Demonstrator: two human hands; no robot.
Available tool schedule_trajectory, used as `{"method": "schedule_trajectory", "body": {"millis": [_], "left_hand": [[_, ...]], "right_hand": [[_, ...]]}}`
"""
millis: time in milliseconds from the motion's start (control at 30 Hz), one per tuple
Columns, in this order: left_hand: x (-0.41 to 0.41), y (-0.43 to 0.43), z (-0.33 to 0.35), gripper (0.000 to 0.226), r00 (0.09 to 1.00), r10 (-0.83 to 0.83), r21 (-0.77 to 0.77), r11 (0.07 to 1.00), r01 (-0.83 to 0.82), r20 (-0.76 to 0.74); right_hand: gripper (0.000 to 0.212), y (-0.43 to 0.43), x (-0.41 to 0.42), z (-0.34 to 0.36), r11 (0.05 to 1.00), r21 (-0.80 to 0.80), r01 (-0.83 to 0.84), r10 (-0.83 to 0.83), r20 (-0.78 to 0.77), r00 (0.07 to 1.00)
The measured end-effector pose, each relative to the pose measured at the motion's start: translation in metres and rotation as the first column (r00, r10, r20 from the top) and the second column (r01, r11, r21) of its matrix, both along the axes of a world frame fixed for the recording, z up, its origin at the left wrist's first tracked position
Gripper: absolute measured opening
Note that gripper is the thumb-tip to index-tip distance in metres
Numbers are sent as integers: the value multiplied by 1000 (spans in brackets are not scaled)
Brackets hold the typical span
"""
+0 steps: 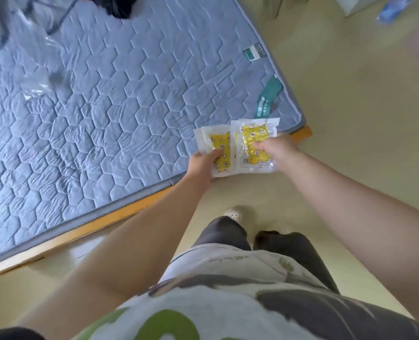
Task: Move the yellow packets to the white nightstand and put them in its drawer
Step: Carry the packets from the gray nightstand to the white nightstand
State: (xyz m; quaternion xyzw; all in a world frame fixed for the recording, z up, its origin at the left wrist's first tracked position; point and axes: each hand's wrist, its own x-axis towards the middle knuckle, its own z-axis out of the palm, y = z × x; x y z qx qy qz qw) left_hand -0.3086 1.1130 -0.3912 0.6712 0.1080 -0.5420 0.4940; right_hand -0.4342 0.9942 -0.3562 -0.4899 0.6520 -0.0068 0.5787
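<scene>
Currently the left grip (204, 165) is pinching the left yellow packet (220, 153) by its lower edge. The right grip (276, 148) is clutching the right yellow packet (254, 141), and their edges are meeting above the corner of the blue quilted mattress (105, 106). No white nightstand is plainly showing, so carrying seems to be the step in hand. The glossy wrappers are probably calling for thumbs pressing flat. Stacking both packets into one grip would be freeing the other for the drawer.
</scene>
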Motion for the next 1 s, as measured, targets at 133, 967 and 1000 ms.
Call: {"method": "schedule_trajectory", "body": {"millis": [133,967,1000], "left_hand": [[-6,-57,0,22,992,118,9,993,-118,45],[-92,-533,42,6,839,540,-126,839,-529,73],[-85,-548,43,6,845,529,-133,845,-518,78]], "right_hand": [[68,-72,14,-2,989,2,-145,145,3,989],[64,-589,-10,45,896,8,-443,439,120,890],[65,-604,-3,47,898,10,-439,435,127,892]]}}
